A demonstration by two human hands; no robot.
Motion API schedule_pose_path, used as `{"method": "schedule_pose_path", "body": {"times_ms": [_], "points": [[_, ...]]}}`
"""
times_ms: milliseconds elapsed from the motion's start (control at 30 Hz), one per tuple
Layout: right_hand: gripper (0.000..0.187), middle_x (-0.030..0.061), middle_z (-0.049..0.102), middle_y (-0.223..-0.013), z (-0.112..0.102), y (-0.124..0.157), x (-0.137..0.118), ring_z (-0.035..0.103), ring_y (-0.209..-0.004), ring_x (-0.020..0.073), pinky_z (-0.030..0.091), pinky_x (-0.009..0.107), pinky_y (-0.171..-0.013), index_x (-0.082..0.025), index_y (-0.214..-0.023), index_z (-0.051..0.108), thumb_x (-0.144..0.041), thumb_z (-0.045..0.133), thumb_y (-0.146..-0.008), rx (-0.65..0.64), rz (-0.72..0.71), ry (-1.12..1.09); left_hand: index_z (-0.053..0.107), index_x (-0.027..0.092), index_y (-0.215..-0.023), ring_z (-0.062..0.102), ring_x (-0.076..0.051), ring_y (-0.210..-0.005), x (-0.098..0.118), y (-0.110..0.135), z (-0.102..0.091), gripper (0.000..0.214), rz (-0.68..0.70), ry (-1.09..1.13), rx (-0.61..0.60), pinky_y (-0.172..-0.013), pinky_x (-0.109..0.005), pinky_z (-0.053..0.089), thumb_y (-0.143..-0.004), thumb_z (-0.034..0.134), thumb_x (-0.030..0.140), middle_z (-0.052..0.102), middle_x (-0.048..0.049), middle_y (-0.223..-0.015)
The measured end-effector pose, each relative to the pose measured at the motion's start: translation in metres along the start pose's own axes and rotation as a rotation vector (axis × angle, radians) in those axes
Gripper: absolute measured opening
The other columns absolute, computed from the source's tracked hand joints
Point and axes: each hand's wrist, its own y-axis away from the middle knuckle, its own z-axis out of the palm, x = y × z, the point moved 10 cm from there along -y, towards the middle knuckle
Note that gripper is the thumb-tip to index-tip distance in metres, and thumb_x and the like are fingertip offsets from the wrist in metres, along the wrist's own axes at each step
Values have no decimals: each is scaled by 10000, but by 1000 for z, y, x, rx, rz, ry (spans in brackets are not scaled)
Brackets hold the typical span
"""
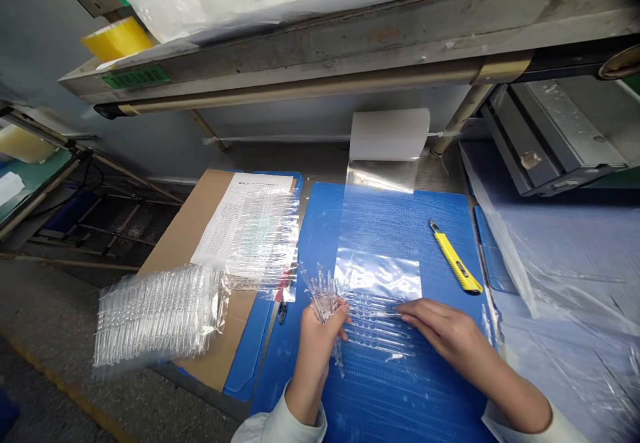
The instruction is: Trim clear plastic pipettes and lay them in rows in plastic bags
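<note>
My left hand (320, 343) is closed round a bunch of clear plastic pipettes (323, 293) that fan upward from the fist. My right hand (445, 329) lies flat, fingers stretched to the left, touching a row of clear pipettes (375, 326) laid side by side on the blue mat (400, 389). A clear plastic bag (380, 243) lies on the mat just beyond the row, its mouth toward my hands.
A yellow utility knife (456, 259) rests on the mat to the right. Left of the mat, packed bags of pipettes (155, 316) and a printed sheet (240, 223) lie on cardboard (175, 243). Loose clear film (565, 276) covers the right side. A metal shelf (350, 49) overhangs.
</note>
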Motion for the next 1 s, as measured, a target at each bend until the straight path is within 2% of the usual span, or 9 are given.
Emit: {"method": "schedule_pose_path", "body": {"times_ms": [133, 200, 333, 433, 533, 633, 800, 900, 1000], "points": [[157, 25, 670, -755, 4, 2, 2, 641, -689, 135, 525, 243, -652, -199, -886, 602, -194, 446, -904, 56, 3, 87, 655, 132, -800, 576, -156, -643, 4, 1, -11, 284, 13, 82, 135, -507, -250, 456, -622, 731, 340, 644, -50, -817], [161, 33, 654, -746, 9, 2, 1, 623, -684, 140, 514, 257, -642, -195, -852, 600, -187, 448, -902, 59, 3, 103, 657, 134, -800, 592, -180, -702, 4, 1, -10, 291, 2, 109, 139, -526, -253, 460, -611, 742, 338, 647, -51, -790], [194, 29, 628, -730, 23, 3, 0, 594, -672, 131, 495, 251, -615, -195, -834, 597, -180, 421, -913, -65, -33, 44, 634, 145, -780, 619, -180, -780, 6, 0, -12, 266, -6, 281, 141, -694, -271, 478, -604, 759, 302, 655, -29, -730], [150, 35, 637, -758, 6, 5, 12, 594, -711, 144, 483, 275, -659, -195, -861, 597, -199, 454, -904, 39, 13, 118, 601, 163, -800, 621, -146, -736, 11, -1, -19, 255, 12, 433, 148, -739, -271, 474, -634, 748, 290, 633, 7, -676], [122, 40, 639, -765, -8, 7, 24, 585, -728, 162, 447, 308, -688, -194, -851, 607, -206, 491, -889, 144, 42, 257, 573, 162, -867, 563, -104, -564, 17, -2, -13, 246, 38, 320, 17, -605, -240, 458, -699, 701, 289, 625, 11, -657], [162, 33, 631, -722, -3, 6, 30, 564, -684, 155, 410, 302, -654, -191, -814, 618, -215, 480, -894, 127, 29, 316, 551, 161, -878, 518, -97, -500, 15, -2, -3, 262, 20, 161, -91, -518, -225, 419, -717, 679, 323, 628, -1, -659], [204, 34, 625, -714, 7, 4, 34, 547, -686, 153, 377, 297, -646, -187, -807, 626, -229, 454, -908, 91, 25, 321, 549, 155, -810, 518, -115, -510, 8, -3, 4, 285, -26, 19, -123, -496, -231, 405, -680, 692, 365, 587, 8, -618], [182, 36, 630, -727, 5, 2, 30, 542, -696, 158, 375, 299, -645, -189, -819, 625, -218, 466, -902, 96, 3, 319, 559, 151, -785, 475, -113, -465, 3, -3, 8, 258, -58, -88, -159, -480, -229, 384, -680, 678, 355, 523, 40, -502], [157, 33, 632, -722, -1, 1, 28, 543, -685, 157, 389, 300, -645, -192, -814, 620, -197, 483, -891, 131, 2, 290, 585, 160, -789, 485, -128, -472, 2, -3, 7, 209, -42, -167, -157, -476, -236, 378, -690, 657, 330, 553, 24, -533]]}}
